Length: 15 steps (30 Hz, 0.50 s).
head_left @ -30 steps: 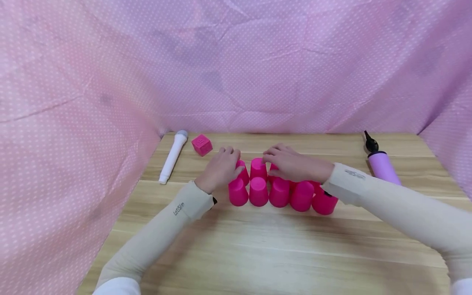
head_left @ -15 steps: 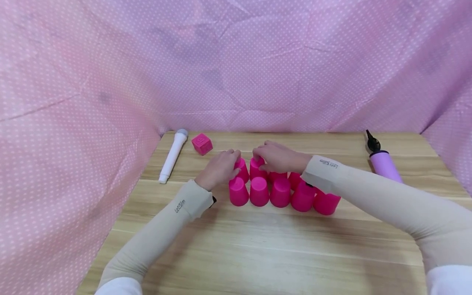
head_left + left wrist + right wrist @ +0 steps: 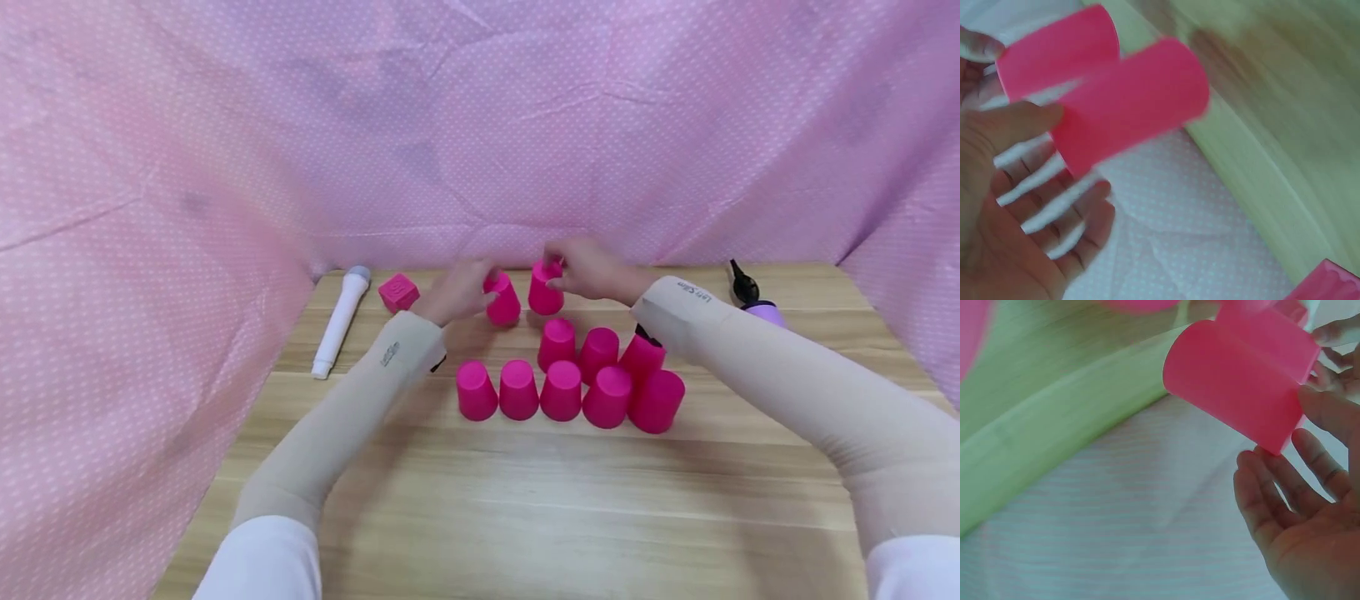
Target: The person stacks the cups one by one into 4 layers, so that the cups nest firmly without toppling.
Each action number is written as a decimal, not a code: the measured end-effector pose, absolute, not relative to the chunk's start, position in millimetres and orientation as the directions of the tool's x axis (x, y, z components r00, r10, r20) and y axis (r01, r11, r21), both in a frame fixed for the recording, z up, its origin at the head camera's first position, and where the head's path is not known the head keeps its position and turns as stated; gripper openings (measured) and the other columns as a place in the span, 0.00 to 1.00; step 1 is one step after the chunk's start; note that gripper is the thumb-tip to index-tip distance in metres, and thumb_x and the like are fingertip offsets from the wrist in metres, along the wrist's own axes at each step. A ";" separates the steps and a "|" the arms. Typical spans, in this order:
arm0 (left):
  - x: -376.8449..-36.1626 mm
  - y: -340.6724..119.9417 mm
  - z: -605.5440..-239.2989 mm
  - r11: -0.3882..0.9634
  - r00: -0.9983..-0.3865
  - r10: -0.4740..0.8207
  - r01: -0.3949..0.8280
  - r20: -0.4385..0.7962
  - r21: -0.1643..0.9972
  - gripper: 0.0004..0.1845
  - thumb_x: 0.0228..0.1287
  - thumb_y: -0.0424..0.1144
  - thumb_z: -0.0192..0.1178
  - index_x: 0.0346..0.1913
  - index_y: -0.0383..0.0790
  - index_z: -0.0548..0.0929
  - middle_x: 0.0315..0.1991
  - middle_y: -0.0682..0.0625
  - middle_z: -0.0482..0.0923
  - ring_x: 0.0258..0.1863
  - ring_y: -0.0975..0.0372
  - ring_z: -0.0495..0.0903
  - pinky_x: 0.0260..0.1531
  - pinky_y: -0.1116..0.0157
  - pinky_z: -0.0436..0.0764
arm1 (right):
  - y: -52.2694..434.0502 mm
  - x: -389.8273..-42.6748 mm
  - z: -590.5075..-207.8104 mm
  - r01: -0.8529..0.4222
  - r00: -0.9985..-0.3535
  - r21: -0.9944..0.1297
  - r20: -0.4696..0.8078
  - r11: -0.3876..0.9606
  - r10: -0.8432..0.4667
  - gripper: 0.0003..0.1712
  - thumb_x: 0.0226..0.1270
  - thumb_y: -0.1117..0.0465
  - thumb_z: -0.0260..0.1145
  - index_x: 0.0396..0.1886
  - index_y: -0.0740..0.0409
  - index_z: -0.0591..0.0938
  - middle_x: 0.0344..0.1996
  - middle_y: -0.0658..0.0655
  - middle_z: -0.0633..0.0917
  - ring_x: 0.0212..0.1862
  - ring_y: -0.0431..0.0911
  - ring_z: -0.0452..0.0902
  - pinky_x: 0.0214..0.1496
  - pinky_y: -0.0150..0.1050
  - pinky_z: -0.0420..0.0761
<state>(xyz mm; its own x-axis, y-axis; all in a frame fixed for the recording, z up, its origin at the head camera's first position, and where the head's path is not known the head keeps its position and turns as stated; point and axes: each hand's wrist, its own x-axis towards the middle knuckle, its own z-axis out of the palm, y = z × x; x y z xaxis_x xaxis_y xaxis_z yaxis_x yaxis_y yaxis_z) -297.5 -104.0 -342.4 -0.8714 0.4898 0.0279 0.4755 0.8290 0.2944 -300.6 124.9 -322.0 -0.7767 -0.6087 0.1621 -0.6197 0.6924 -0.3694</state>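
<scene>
Toward the table's back edge my left hand [image 3: 459, 292] pinches a pink cup [image 3: 503, 302] near its narrow top end, and the cup leans a little. The left wrist view shows the thumb on this cup [image 3: 1138, 103] and the other fingers spread behind it. My right hand [image 3: 592, 268] grips a second pink cup [image 3: 546, 290] by its top, just to the right of the first. In the right wrist view that cup [image 3: 1232, 384] sits between thumb and fingers. Closer to me, several upside-down pink cups [image 3: 518, 390] stand in a front row, with three more [image 3: 557, 343] behind them.
A pink cube [image 3: 398, 292] lies left of my left hand, beside a white toy microphone [image 3: 341, 323]. A purple pump [image 3: 763, 313] with a black nozzle is partly hidden by my right sleeve. Dotted pink cloth [image 3: 480, 183] hangs behind the wooden table [image 3: 555, 517].
My right hand first reached left to a back-row cup and took it. Both hands then carried the two leftmost back-row cups away from the rows, toward the table's back edge.
</scene>
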 end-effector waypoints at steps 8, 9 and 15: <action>-330.2 -78.6 -349.8 0.812 -0.825 0.558 0.523 -0.084 0.261 0.13 0.61 0.39 0.64 0.47 0.43 0.75 0.39 0.52 0.74 0.40 0.60 0.72 0.42 0.65 0.73 | 147.6 -321.5 -342.7 -0.557 -0.813 -0.387 0.074 0.735 -0.577 0.11 0.51 0.67 0.73 0.30 0.64 0.78 0.31 0.60 0.82 0.37 0.54 0.80 0.42 0.47 0.77; -331.8 -76.3 -350.0 0.811 -0.823 0.561 0.524 -0.090 0.261 0.13 0.61 0.39 0.64 0.47 0.43 0.76 0.39 0.52 0.74 0.40 0.60 0.72 0.42 0.65 0.73 | 149.1 -322.3 -343.9 -0.547 -0.819 -0.390 0.065 0.741 -0.570 0.11 0.51 0.67 0.73 0.30 0.63 0.78 0.31 0.60 0.82 0.38 0.54 0.80 0.42 0.47 0.77; -341.5 -64.7 -350.1 0.790 -0.799 0.594 0.556 -0.095 0.260 0.11 0.61 0.37 0.64 0.45 0.43 0.76 0.37 0.53 0.75 0.38 0.61 0.73 0.40 0.68 0.73 | 156.4 -326.5 -346.5 -0.525 -0.828 -0.409 0.041 0.746 -0.560 0.11 0.51 0.70 0.72 0.29 0.65 0.77 0.31 0.61 0.81 0.38 0.55 0.80 0.43 0.48 0.77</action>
<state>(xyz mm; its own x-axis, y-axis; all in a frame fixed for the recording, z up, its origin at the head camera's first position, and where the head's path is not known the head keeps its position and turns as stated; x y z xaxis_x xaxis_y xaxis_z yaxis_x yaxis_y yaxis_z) -341.5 -64.7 -350.1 -0.7992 0.5935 -0.0950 0.5555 0.7897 0.2603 -326.5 156.4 -346.5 -0.8277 -0.5596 0.0411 -0.5250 0.7464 -0.4090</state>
